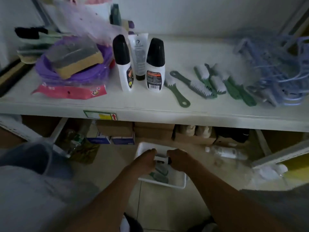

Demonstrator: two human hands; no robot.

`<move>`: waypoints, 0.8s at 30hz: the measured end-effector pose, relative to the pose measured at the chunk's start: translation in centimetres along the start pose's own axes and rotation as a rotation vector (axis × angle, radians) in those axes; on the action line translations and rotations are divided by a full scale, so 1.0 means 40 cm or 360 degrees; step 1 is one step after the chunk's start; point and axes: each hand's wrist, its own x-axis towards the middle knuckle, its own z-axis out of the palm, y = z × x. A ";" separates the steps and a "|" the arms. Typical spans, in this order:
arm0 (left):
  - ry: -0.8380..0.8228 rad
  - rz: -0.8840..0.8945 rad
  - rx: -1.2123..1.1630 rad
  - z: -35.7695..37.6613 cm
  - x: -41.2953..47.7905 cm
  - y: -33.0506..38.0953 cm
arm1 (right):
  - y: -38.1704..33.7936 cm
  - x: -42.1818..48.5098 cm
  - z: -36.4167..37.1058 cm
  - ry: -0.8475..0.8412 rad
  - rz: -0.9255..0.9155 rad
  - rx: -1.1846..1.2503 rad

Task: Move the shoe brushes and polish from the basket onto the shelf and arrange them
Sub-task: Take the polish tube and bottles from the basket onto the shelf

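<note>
Polish bottle (161,159), white with a black end, lies crosswise in the head view. Its long axis runs left to right, with the black end toward the right hand (179,160). The left hand (146,161) curls its fingers (153,152) round the white end, and the right hand's fingers curl round the black end. The bottle spans the gap between them, just above the white basket (167,185) on the floor (115,164). Green brushes (159,175) lie in the basket below, blurred. Up on the shelf (150,108), two upright bottles (155,64) stand beside flat-lying shelf brushes (194,84).
</note>
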 end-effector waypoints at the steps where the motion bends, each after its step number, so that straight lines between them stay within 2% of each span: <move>1: -0.0015 -0.0013 0.0047 0.011 0.025 -0.017 | 0.013 0.031 0.033 -0.0062 0.0023 0.0020; 4: -0.0084 -0.0036 0.0115 0.037 0.097 -0.051 | 0.046 0.104 0.129 -0.0103 0.0106 0.0147; 8: -0.0096 -0.0149 0.0169 0.082 0.156 -0.076 | 0.044 0.188 0.213 0.0027 0.0180 0.0289; 12: -0.0107 -0.0248 0.0122 0.125 0.182 -0.106 | 0.050 0.250 0.268 0.0147 0.0014 0.0223; 15: -0.0061 -0.0288 0.0007 0.136 0.192 -0.123 | 0.072 0.273 0.306 0.0180 -0.0001 0.0142; 19: 0.0013 -0.0313 -0.0014 0.135 0.191 -0.129 | 0.073 0.282 0.319 0.0121 0.0071 0.0010; 24: 0.0066 -0.0240 0.0004 0.092 0.153 -0.117 | 0.047 0.243 0.245 0.0150 0.0132 0.0165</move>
